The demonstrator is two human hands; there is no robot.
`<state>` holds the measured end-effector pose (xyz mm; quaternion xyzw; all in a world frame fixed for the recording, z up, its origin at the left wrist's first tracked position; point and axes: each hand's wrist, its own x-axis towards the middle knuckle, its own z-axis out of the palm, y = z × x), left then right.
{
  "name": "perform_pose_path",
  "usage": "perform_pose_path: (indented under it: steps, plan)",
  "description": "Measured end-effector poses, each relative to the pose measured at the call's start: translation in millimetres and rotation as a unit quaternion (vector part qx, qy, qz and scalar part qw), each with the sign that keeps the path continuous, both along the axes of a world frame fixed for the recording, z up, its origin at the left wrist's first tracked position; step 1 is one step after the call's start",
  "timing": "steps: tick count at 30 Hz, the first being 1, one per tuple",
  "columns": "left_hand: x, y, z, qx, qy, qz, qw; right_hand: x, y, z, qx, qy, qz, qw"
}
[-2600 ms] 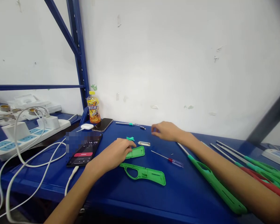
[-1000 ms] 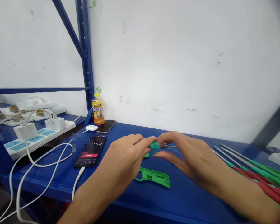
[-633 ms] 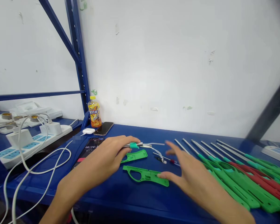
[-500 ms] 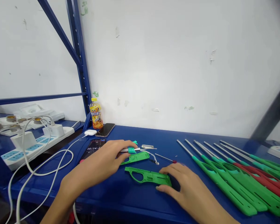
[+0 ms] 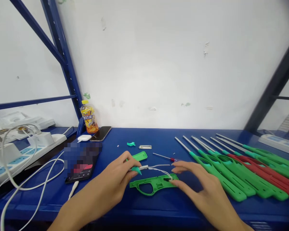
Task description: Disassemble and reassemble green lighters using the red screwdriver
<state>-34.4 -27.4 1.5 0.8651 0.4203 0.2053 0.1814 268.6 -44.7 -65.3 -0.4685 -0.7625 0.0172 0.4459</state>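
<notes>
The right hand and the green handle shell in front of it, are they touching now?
Touching. The head view shows the right hand with fingertips pressed on the end of the green handle shell.

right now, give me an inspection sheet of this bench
surface: blue shelf top, tiny loose bits near the middle
job's things: green handle shell flat; metal tube with teal collar and white wire; second green shell
clutter: screwdriver, juice bottle, two phones, row of green and red lighters
hands: left hand pinches the tube; right hand fingertips on the shell's end
cables: white leads from power strip
surroundings: white wall, blue rack posts
</notes>
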Motion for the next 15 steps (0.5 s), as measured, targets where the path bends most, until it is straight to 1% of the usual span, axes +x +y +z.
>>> perform_pose_path:
  steps: [2,4,7,11,15]
  plan:
    - [-5,-2,-15.4,0.005,-0.017,0.013,1.0,-3,0,0.3,-0.004,0.001,0.014,1.0]
    - [-13,-4,-28.4,0.014,-0.023,0.023,0.999,-5,-1,1.1,-0.026,-0.02,0.02,0.999]
    - [-29,-4,-42.1,0.039,-0.02,0.028,0.999,-9,-2,3.2,-0.059,-0.065,0.037,0.995]
    - [-40,-3,-53.2,0.065,-0.022,0.061,0.996,-11,-3,0.7,-0.089,-0.105,0.079,0.987]
    - [-33,-2,-55.7,0.024,-0.033,0.058,0.997,-8,-4,-5.1,-0.088,-0.118,0.088,0.985]
